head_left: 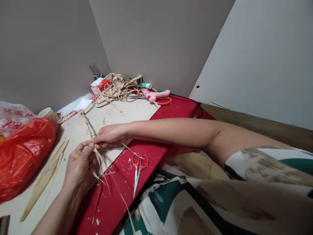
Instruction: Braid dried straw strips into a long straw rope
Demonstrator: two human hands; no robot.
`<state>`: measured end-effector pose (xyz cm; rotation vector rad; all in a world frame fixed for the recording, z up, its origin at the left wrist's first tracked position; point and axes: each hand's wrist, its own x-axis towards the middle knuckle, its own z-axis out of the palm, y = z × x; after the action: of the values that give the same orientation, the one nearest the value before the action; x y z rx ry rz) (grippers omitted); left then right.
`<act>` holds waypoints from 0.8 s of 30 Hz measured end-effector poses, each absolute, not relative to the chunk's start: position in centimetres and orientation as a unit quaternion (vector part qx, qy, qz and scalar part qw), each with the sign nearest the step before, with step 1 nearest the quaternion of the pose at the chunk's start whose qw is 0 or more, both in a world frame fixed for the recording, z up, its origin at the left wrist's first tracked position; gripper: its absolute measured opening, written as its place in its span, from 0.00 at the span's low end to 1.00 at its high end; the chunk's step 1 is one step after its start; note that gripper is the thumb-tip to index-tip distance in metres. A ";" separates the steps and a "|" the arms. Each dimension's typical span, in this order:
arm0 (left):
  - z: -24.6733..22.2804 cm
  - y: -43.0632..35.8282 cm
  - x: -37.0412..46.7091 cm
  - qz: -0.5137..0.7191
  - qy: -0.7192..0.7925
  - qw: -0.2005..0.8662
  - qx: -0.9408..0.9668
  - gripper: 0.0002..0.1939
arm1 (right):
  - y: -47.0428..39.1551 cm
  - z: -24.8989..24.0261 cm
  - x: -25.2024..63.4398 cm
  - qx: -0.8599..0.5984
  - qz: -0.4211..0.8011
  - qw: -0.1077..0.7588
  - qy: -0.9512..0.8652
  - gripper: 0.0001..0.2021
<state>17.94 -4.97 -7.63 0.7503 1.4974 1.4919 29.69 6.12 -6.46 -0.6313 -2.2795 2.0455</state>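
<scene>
Patterned garment (176, 199) nearest. Left hand (77, 163) and right hand (111, 133) pinch the braid (88, 125), fingers (88, 151) closed, likely holding its twist; scissors (136, 181) near, presumably handy.

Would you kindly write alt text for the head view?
A person's left-hand grip and right-hand grip meet on a braided straw-coloured cord, loose strands trailing. Red-handled scissors lie on the red surface; coiled braid and a pink glue gun lie beyond.
</scene>
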 end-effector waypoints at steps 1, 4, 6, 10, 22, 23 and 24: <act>-7.6 -5.0 17.9 0.597 0.603 0.435 0.302 0.13 | 6.3 -6.4 29.8 -0.199 0.648 -0.003 -0.735 0.14; -7.8 -5.0 17.9 0.597 0.611 0.419 0.307 0.13 | 6.7 -6.2 29.9 -0.201 0.670 -0.039 -0.714 0.15; -8.0 -5.0 17.8 0.600 0.619 0.395 0.318 0.13 | 6.9 -6.4 29.8 -0.204 0.712 -0.066 -0.669 0.16; -8.2 -5.2 17.7 0.584 0.649 0.355 0.334 0.15 | 6.8 -6.9 29.6 -0.198 0.796 -0.079 -0.566 0.16; -6.4 -5.7 18.6 0.488 0.700 0.362 0.376 0.16 | 4.3 -7.1 30.5 -0.280 0.769 0.088 -0.568 0.10; -6.3 -5.8 18.9 0.467 0.711 0.350 0.392 0.17 | 4.1 -7.1 30.5 -0.284 0.765 0.099 -0.570 0.10; -6.3 -5.9 19.2 0.450 0.719 0.338 0.407 0.18 | 3.9 -7.1 30.5 -0.286 0.762 0.109 -0.571 0.11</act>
<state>19.21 -5.94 -6.28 1.0601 1.8729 1.1735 30.51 3.95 -7.08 -0.8419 -1.6778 2.2404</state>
